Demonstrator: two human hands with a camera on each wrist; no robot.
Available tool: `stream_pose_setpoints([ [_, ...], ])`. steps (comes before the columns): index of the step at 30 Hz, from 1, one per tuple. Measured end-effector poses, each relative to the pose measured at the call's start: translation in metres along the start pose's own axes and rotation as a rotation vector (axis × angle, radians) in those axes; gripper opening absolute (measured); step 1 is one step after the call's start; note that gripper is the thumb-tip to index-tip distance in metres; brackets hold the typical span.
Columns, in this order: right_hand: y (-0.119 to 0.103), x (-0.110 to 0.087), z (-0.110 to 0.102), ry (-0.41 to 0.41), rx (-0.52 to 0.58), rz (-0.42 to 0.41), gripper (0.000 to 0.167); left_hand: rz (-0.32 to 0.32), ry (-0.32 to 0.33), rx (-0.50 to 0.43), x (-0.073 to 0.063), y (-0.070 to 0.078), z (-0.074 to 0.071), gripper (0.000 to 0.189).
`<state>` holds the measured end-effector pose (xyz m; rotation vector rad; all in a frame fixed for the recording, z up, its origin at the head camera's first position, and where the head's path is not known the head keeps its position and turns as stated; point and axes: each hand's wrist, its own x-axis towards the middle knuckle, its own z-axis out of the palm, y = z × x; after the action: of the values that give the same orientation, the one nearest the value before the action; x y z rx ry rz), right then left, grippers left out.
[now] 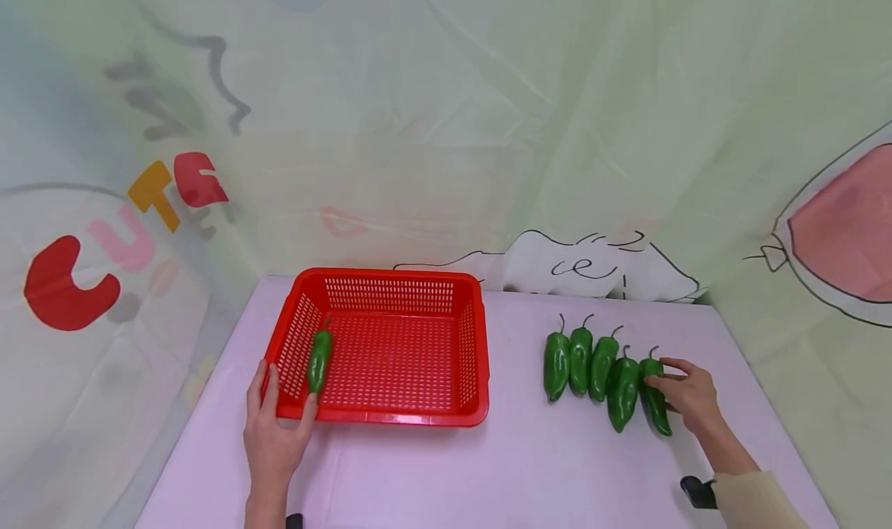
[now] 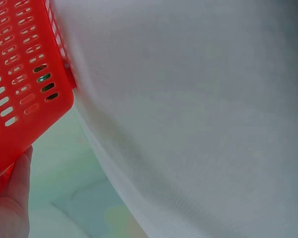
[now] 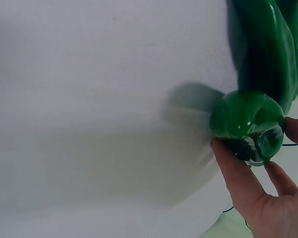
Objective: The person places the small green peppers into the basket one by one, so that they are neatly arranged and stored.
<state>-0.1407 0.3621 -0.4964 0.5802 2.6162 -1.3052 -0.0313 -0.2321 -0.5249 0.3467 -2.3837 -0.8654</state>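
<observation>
A red plastic basket (image 1: 418,418) with slotted walls stands on the left of the table. My left hand (image 1: 275,440) holds its near left corner, thumb over the front rim and fingers along the left side. Inside, by the left wall, lies one green pepper (image 1: 318,365). On the right, my right hand (image 1: 691,397) pinches the rightmost green pepper (image 1: 656,409) between thumb and fingers. The right wrist view shows this pepper (image 3: 246,116) end-on in the fingertips. Several more green peppers (image 1: 603,370) lie beside it in a row, stems pointing away.
A pale pink cloth covers the table (image 1: 516,467). Printed fabric (image 1: 446,126) hangs behind and at both sides, close to the table's edges. Bare cloth lies between the basket and the row of peppers.
</observation>
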Motion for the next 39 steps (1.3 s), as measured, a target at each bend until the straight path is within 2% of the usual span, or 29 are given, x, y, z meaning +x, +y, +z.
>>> stream_pose_setpoints([
  [11, -0.014, -0.014, -0.017, -0.049, 0.09, 0.012, 0.067, -0.009, -0.014, 0.007, 0.001, -0.001, 0.001, 0.08],
  [17, -0.034, -0.022, -0.019, -0.079, 0.207, 0.003, 0.069, -0.005, -0.007, 0.012, -0.001, -0.002, -0.001, 0.08],
  [22, -0.058, -0.029, -0.012, -0.102, 0.294, -0.012, 0.072, -0.002, -0.004, 0.009, -0.001, -0.001, -0.002, 0.078],
  [29, -0.089, -0.039, 0.004, -0.112, 0.318, -0.054, 0.071, -0.009, -0.011, -0.016, -0.001, 0.001, 0.0, 0.079],
  [39, -0.123, -0.047, 0.029, -0.206, 0.39, -0.1, 0.068, -0.013, -0.004, -0.021, -0.002, 0.001, 0.0, 0.079],
])
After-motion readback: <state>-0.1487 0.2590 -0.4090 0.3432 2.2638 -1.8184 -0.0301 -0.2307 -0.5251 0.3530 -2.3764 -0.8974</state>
